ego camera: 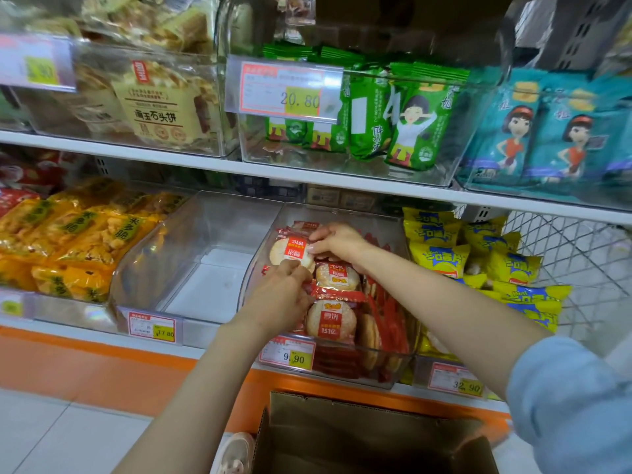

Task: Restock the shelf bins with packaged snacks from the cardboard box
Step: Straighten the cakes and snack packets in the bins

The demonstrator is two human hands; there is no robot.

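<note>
Properly: left hand point(284, 285) and right hand point(337, 242) pinching round red-wrapped rice-cracker packet point(290, 253); lay flat, label up, rearward in clear plastic bin point(393, 367).

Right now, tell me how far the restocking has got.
Done: the rice cracker bin already holds many red packs. In hand: the left hand and right hand are together setting a rice cracker pack on top. Left: the clear bin beside it is bare, and the cardboard box stands open below, contents unseen.

light blue sleeve point(567, 401) on right arm; left forearm point(205, 374) bare.
</note>
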